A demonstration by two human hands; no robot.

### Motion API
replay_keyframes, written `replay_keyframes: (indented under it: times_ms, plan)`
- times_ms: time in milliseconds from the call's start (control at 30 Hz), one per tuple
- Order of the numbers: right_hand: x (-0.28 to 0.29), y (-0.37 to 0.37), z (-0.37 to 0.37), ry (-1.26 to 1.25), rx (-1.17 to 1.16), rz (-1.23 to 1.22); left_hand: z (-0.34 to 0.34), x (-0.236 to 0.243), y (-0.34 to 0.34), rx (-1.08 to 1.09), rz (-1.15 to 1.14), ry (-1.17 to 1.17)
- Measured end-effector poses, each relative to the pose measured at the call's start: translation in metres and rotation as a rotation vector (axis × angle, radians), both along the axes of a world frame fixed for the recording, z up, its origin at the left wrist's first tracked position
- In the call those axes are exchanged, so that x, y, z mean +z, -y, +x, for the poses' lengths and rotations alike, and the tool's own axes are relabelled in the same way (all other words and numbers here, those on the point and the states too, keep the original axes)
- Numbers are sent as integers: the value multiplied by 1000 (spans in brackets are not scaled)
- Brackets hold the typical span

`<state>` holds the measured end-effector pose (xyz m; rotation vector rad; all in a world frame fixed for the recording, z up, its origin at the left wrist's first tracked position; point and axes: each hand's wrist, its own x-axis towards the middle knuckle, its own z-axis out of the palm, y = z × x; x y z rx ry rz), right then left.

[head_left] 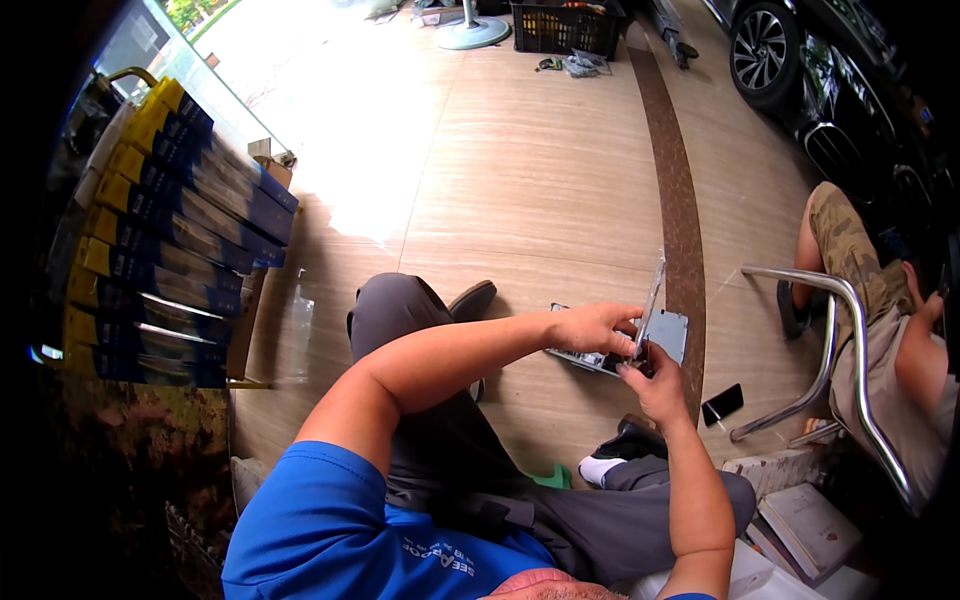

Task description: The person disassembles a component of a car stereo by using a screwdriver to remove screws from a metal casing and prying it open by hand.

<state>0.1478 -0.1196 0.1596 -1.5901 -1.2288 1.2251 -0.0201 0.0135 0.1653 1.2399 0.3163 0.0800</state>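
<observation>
My left hand reaches across my lap and grips the top of a flat grey plastic package held above the floor. My right hand pinches the package's lower edge from below. A thin clear plastic strip sticks up from the package between the two hands. What the package holds is hidden by my fingers. I sit with grey trousers and crossed legs, a black shoe under the hands.
A rack of long blue and yellow boxes stands at the left. Another person in camouflage shorts sits on a chrome-framed chair at the right. A black phone lies on the floor. A dark car, black crate and fan base are far off.
</observation>
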Motion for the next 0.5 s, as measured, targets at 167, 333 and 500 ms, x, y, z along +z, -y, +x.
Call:
replay_keyframes:
  times_ms: [167,333,500]
  plan:
    - [-3,1,3,-7,-1,22,-1,7,0,-12,107,13]
    - [-2,0,1,-20,0,4,-1,1,-5,-52,98,34]
    - [0,0,2,-17,9,20,-2,5,-2,-58,59,41]
